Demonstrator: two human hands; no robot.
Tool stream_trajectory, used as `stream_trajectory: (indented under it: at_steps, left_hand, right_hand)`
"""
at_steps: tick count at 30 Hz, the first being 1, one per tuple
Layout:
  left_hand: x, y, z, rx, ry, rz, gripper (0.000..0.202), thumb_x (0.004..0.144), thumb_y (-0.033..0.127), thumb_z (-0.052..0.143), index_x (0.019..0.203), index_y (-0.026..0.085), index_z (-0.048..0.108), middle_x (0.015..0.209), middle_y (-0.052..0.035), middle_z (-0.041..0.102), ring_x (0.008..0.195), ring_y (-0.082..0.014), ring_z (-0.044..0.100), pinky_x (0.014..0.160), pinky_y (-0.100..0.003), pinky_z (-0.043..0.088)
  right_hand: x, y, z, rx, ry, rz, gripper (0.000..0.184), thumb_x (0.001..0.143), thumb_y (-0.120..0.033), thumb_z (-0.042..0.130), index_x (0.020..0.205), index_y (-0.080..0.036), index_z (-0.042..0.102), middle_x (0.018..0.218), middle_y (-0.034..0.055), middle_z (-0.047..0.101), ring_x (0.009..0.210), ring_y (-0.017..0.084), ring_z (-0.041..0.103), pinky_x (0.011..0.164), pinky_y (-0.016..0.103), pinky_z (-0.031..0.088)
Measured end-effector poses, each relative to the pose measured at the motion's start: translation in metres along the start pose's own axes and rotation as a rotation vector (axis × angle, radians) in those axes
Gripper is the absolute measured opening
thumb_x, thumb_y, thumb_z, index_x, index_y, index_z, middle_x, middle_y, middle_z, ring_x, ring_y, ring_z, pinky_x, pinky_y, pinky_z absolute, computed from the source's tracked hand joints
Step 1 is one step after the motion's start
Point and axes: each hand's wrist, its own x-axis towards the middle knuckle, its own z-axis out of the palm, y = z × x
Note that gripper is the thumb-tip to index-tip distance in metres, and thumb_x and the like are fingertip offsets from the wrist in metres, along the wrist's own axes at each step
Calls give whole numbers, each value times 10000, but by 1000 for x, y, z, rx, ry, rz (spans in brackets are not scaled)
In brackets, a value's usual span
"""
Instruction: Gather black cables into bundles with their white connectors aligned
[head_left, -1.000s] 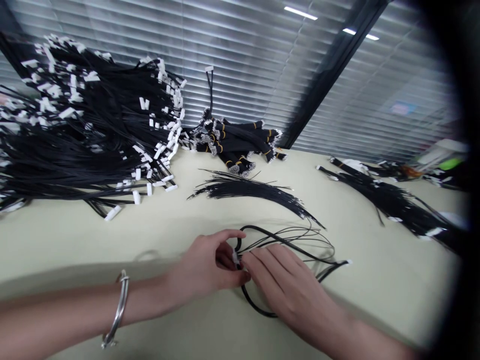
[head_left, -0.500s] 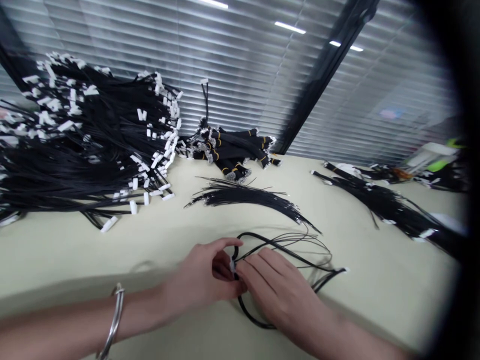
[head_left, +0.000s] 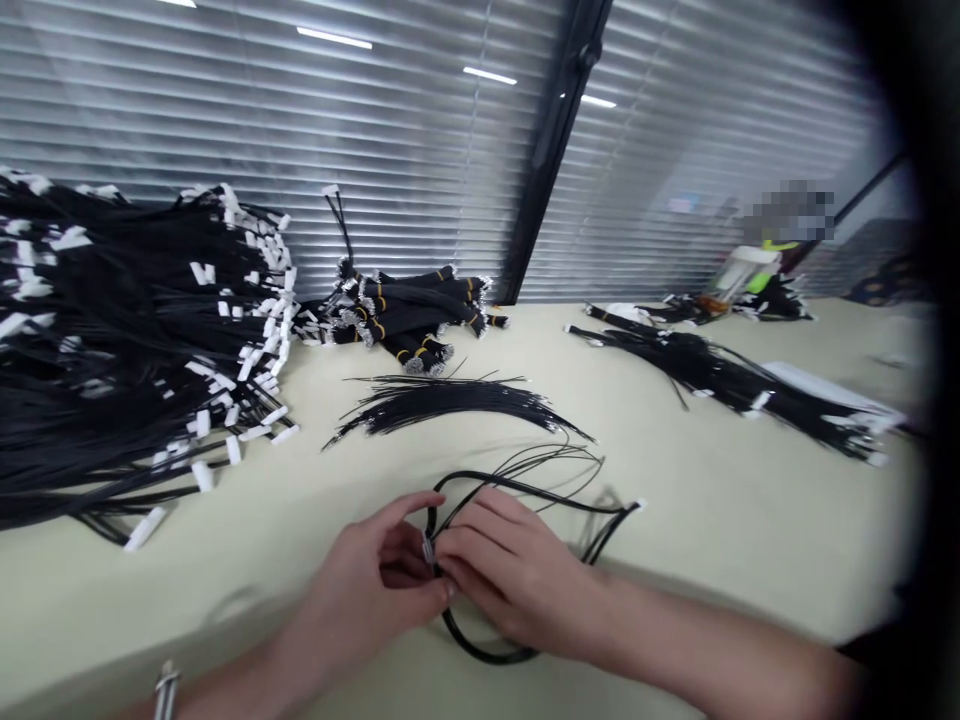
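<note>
My left hand (head_left: 375,570) is curled around the pale connector end (head_left: 428,548) of a looped black cable (head_left: 487,656), thumb below and index finger above. My right hand (head_left: 517,570) meets it there, its fingertips pinched at the connector; what lies between them is mostly hidden. The cable bends in loops above and below the hands, and another end with a small white connector (head_left: 640,504) rests to the right. Several thin black wires (head_left: 577,452) arc from behind my right hand toward a loose bundle of thin wires (head_left: 457,398).
A large heap of black cables with white connectors (head_left: 142,330) fills the left side. Yellow-banded black cable bundles (head_left: 420,305) are stacked by the blinds (head_left: 390,150). More black cables (head_left: 720,375) lie at right, near a clear container (head_left: 735,275), all on a pale table (head_left: 675,480).
The view has swung to the right, so everything appears farther left. Both hands keep nearly the same hold at the connector, with only slight finger movement.
</note>
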Motion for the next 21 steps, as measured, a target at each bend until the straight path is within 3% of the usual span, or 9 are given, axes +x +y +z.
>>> stream_trajectory:
  at_steps: [21]
  left_hand:
    - [1, 1, 1, -48, 25, -19, 606, 663, 168, 669, 1223, 194, 437, 790, 11, 576, 715, -137, 585, 684, -270, 489]
  right_hand:
    - [-3, 4, 3, -14, 22, -6, 119, 856, -122, 458, 866, -115, 577, 759, 53, 561, 717, 152, 427, 655, 296, 378]
